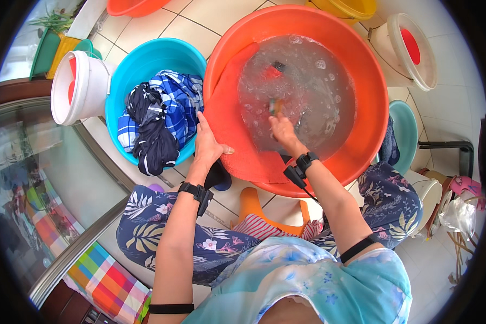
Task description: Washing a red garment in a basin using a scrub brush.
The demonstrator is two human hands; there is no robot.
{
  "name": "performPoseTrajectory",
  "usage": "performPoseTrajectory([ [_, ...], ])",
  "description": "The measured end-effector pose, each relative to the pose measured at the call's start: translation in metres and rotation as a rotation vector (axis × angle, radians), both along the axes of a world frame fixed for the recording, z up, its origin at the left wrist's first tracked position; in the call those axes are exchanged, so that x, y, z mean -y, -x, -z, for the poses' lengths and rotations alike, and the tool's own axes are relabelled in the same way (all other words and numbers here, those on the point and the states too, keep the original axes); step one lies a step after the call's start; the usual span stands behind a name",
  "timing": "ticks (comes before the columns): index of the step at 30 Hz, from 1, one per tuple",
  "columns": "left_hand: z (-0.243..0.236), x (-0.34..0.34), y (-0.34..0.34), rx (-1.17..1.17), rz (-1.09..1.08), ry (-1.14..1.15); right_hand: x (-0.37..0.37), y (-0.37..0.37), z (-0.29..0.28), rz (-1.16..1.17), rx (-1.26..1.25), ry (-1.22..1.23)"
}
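Note:
A large orange tub (372, 102) holds cloudy, bubbly water (318, 97). A wide red cloth (235, 129) lies over its near-left side, partly under the water. My left hand (208, 143) grips the cloth's left edge at the rim, thumb on top and fingers stretched along the outside. My right hand (283, 129) reaches into the tub, closed round a small brush-like thing (275, 106) at the water's surface. Blur and water hide that thing's exact shape. A dark patch and a red patch show farther back under the water.
Left of the tub, a turquoise basin (140, 54) holds blue checked and dark clothes (167, 108). White buckets stand at the left (89, 89) and far right (410, 54). A pale green basin (404, 135) with dark cloth sits right. An orange stool (251, 202) is between my legs.

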State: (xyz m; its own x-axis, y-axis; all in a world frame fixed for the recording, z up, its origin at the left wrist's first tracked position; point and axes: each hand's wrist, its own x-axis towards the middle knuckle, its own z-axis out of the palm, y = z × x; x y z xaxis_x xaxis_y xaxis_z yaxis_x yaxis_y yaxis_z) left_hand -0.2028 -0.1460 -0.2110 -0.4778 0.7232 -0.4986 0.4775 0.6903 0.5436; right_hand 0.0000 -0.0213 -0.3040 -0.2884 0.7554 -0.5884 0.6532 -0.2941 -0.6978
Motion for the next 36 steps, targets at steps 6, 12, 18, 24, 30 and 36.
performPoseTrajectory([
  [6, 0.007, 0.01, 0.003, -0.001, -0.007, -0.002, 0.061, 0.012, -0.078, -0.17, -0.371, 0.513],
  [12, 0.009, 0.005, -0.003, -0.027, 0.004, 0.008, 0.063, 0.048, -0.046, -0.191, -0.36, 0.501],
  [18, 0.007, 0.001, 0.0, -0.013, 0.02, -0.02, 0.036, 0.077, -0.003, -0.147, -0.262, 0.205],
  [24, 0.006, 0.012, 0.008, -0.015, 0.006, -0.085, 0.063, 0.051, -0.092, -0.192, -0.466, 0.577],
  [30, 0.01, 0.0, -0.003, 0.013, 0.032, -0.053, 0.02, 0.098, 0.018, -0.177, -0.225, 0.257],
  [36, 0.012, 0.01, 0.009, 0.002, -0.032, -0.045, -0.004, 0.044, -0.027, -0.078, 0.003, 0.057],
])
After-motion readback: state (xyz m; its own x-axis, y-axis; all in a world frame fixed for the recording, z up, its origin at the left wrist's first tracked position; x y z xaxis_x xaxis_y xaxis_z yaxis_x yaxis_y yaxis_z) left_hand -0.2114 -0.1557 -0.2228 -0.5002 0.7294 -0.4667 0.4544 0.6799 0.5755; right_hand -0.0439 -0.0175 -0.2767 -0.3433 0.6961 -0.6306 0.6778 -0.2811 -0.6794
